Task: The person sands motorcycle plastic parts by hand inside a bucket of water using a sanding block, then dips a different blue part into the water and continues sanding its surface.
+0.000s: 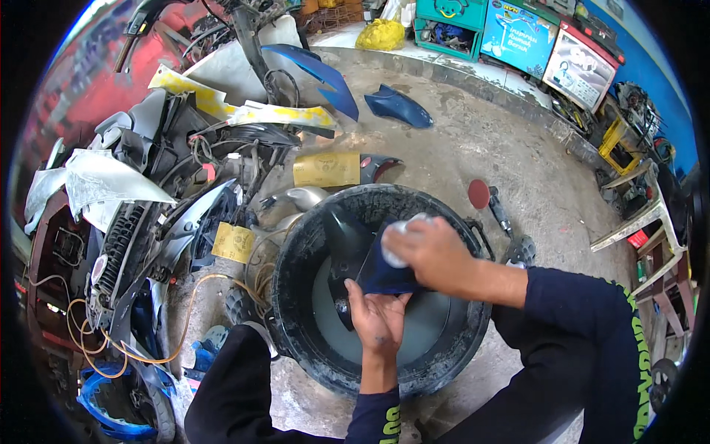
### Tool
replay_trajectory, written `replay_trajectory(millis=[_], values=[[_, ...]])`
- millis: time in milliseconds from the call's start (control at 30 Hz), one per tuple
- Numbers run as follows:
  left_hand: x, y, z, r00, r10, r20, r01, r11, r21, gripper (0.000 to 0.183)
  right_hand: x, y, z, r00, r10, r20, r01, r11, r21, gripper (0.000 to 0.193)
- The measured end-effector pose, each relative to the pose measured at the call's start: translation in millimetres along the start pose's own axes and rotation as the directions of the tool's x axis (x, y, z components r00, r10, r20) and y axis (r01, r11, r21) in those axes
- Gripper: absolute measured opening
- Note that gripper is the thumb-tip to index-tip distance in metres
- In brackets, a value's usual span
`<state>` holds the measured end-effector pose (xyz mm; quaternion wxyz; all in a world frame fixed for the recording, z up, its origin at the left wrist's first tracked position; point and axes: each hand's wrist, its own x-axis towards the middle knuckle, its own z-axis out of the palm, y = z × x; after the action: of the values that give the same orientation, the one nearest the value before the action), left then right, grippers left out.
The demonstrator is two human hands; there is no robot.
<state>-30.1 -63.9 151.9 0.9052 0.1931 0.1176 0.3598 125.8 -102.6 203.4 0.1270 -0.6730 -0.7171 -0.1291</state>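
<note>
A dark blue plastic panel (384, 278) is held tilted over a large black tub (290, 325). My left hand (379, 322), palm up, supports and grips the panel's near edge. Against its upper face, my right hand (436, 255) presses a whitish pad (396, 259); the fingers are slightly blurred, and the pad's exact kind is unclear. Cloudy grey water (325, 296) lies in the tub. Beside the held panel, a long black glossy panel (344, 240) leans inside the tub, its lower end near the water.
Beyond the tub lie a sandpaper sheet (325, 169) and a blue panel (399, 107). A tool with a red disc (479, 194) is at the right. Motorcycle parts (118, 185) crowd the left, with an orange hose (194, 288). A white plastic chair (642, 226) stands far right.
</note>
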Motion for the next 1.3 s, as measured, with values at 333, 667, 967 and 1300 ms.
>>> replay_trajectory(millis=[333, 667, 967, 1300], values=[[5, -15, -32, 0.994, -0.011, -0.112, 0.010, 1.000, -0.011, 0.055, -19, -10, 27, 0.950, -0.312, 0.026, 0.297, 0.925, 0.237, 0.051], [1, -6, -7, 0.999, -0.020, -0.034, 0.016, 0.994, -0.107, 0.060, 0, -6, 11, 0.976, -0.165, -0.143, 0.179, 0.979, 0.094, 0.042], [0, -8, 0, 0.997, -0.073, -0.004, 0.073, 0.996, -0.060, 0.086, -10, 4, 9, 0.999, -0.040, -0.022, 0.040, 0.999, -0.012, 0.039], [-7, -6, 5, 0.994, -0.043, -0.104, 0.043, 0.999, 0.006, 0.084, -10, -13, 1, 0.943, -0.296, -0.151, 0.315, 0.941, 0.125, 0.037]])
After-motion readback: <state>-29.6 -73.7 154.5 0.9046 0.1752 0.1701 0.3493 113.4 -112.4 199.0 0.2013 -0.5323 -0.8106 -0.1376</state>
